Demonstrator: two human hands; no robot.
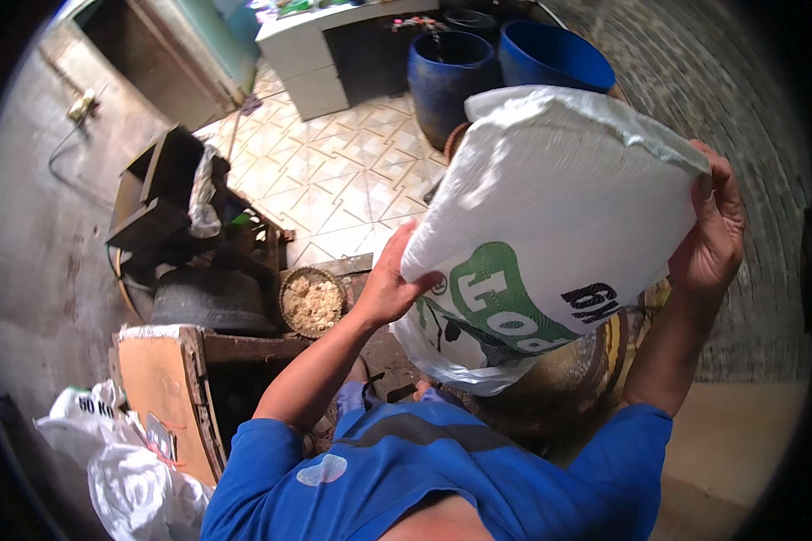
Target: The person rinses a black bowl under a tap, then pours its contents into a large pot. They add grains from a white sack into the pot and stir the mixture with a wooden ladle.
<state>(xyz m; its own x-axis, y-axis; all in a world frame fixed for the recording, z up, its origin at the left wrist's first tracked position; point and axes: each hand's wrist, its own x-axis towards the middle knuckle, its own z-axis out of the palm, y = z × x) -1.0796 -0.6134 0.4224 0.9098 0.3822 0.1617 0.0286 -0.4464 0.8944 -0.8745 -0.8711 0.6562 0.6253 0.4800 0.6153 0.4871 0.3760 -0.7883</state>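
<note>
A large white woven plastic sack point(555, 203) with green and black print is raised in front of me, its bottom edge uppermost. My left hand point(399, 277) grips its left side, the thumb lying over the print. At the upper right corner my right hand point(714, 216) clasps the sack, with the thumb on the near face. The sack's mouth point(487, 379) hangs low, over or beside a wide round metal vessel point(582, 365) on my right. The sack hides most of that vessel, and I cannot tell what passes between them.
At left, a round basket point(311, 302) of pale crumbly food sits beside a dark pot point(206, 297). An orange wooden cabinet point(152, 385) and white sacks point(135, 473) stand nearer. Blue plastic barrels point(446, 67) are beyond the tiled floor point(338, 176). A rough wall point(751, 223) rises at right.
</note>
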